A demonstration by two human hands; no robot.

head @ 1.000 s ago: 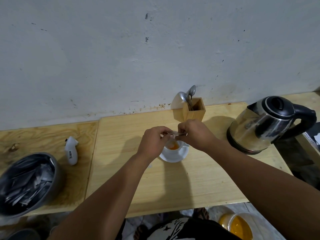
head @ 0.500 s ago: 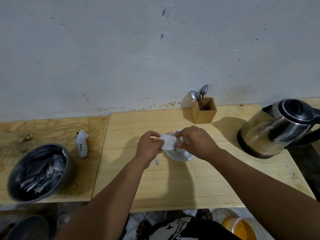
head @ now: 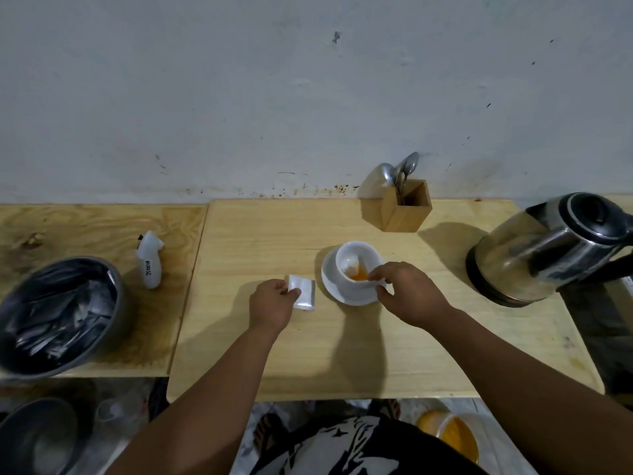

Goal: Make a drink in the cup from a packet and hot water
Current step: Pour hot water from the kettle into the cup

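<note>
A white cup (head: 356, 260) with orange powder at its bottom stands on a white saucer (head: 330, 281) in the middle of the light wooden table. My right hand (head: 407, 294) pinches the cup's near right side, where the handle is hidden under my fingers. My left hand (head: 270, 305) holds a white packet (head: 303, 296) by its corner, low over the table just left of the saucer. A steel kettle (head: 544, 248) with a black lid stands at the right.
A wooden holder (head: 407, 209) with spoons stands by the wall behind the cup. On the left table are a metal bowl (head: 116, 303) of silvery packets and a small white device (head: 150, 265). An orange-filled container (head: 452, 435) is on the floor.
My left hand has carried the packet away from the cup, down and left to the table. My right hand stayed at the cup, which now shows orange powder inside.
</note>
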